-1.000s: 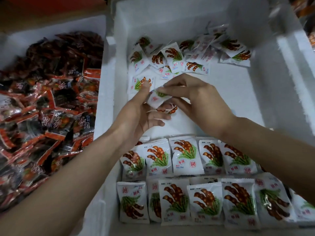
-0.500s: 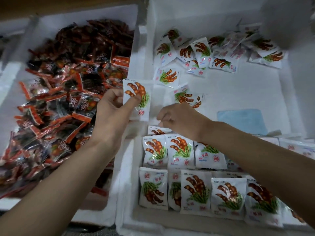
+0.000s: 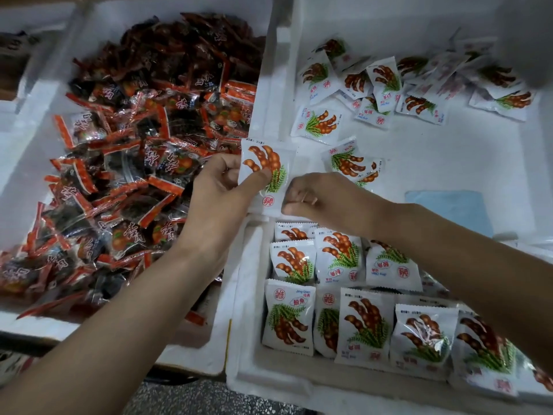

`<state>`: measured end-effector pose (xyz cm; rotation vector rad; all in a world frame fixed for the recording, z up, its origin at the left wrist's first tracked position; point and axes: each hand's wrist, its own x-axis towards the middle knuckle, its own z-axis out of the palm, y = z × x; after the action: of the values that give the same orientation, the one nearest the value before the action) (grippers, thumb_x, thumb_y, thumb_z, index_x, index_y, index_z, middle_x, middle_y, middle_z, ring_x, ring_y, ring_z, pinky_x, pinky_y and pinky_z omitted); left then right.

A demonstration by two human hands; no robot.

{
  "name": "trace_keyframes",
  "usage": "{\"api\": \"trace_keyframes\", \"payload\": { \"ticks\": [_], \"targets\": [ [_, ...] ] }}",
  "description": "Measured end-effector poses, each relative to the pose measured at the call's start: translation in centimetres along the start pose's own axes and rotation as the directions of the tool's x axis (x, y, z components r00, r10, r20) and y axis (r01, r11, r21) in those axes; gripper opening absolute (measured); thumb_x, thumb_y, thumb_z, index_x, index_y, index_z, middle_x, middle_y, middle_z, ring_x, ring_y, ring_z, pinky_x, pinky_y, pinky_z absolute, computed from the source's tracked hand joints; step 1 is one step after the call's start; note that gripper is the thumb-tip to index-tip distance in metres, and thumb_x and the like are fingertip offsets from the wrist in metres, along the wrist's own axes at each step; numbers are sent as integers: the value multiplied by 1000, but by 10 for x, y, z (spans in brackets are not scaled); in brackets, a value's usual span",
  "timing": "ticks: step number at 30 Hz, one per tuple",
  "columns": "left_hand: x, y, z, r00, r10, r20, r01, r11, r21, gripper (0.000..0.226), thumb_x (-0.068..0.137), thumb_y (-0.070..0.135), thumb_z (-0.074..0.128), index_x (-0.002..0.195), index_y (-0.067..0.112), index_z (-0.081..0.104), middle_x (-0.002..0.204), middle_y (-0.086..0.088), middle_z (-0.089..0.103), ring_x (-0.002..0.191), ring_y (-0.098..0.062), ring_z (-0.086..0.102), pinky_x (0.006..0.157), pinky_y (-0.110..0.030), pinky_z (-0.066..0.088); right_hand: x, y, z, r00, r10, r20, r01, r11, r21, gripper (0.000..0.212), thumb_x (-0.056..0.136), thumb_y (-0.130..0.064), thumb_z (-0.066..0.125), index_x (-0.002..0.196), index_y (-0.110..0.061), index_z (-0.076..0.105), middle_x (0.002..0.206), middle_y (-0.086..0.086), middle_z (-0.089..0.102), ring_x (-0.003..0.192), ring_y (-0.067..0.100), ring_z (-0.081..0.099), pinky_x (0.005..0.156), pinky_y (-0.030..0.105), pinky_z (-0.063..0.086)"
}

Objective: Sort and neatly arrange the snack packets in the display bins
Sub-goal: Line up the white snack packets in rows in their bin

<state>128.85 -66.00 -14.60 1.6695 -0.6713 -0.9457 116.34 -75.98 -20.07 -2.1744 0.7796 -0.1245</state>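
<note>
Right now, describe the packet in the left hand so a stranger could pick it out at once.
Find the foam wall between the dark red packets and the white ones. Over it the left hand grips one white packet printed with brown pods. Unlike its neighbours, it lies in no row or heap: it is held up off the bins.

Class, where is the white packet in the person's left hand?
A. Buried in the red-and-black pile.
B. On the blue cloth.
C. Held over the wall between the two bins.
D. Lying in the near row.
C: the left hand pinches the white packet over the white dividing wall.
</note>
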Motion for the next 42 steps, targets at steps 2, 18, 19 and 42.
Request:
{"api": "trace_keyframes", "payload": {
  "ticks": [2, 18, 19, 42],
  "targets": [
    [0, 0, -1, 1000, 7, 8, -7, 1000, 0, 13, 89, 8, 64, 98, 7, 55, 113, -34, 58, 98, -44, 62, 91, -55, 51, -13, -5, 0, 996, -70, 58, 73, 995, -66, 17, 85, -39, 65, 88, -23, 70, 93, -14, 62, 84, 0, 56, 78, 16, 43],
    [-3, -5, 9, 999, 16, 29, -17, 999, 44, 22, 88, 11, 66, 106, 1, 56, 105, -22, 68, 101, -40, 64, 91, -59, 49, -18, 5, 3, 999, -33, 35, 34, 999, -29, 16, 92, -21, 58, 78, -19, 52, 74, -9, 60, 71, 2, 58, 64, 9, 43],
    [-3, -5, 9, 999, 15, 32, -16, 999, 46, 22, 89, 11, 66, 106, 2, 56, 104, -20, 69, 100, -38, 65, 91, -56, 50, -17, 5, 4, 999, -19, 46, 20, 1000, -19, 16, 92, -20, 59, 78, -20, 51, 71, -14, 56, 67, -3, 55, 61, 6, 40],
    [2, -13, 22, 999, 42, 34, -44, 997, 66, 24, 92, 24, 63, 110, 13, 52, 112, -16, 66, 104, -31, 65, 96, -51, 49, 2, 47, -31, 853, 305, -424, -426, 876, -228, 72, 81, -36, 70, 138, -11, 33, 129, 12, 51, 122, 31, 41, 100, 38, 31]
  ]
}}
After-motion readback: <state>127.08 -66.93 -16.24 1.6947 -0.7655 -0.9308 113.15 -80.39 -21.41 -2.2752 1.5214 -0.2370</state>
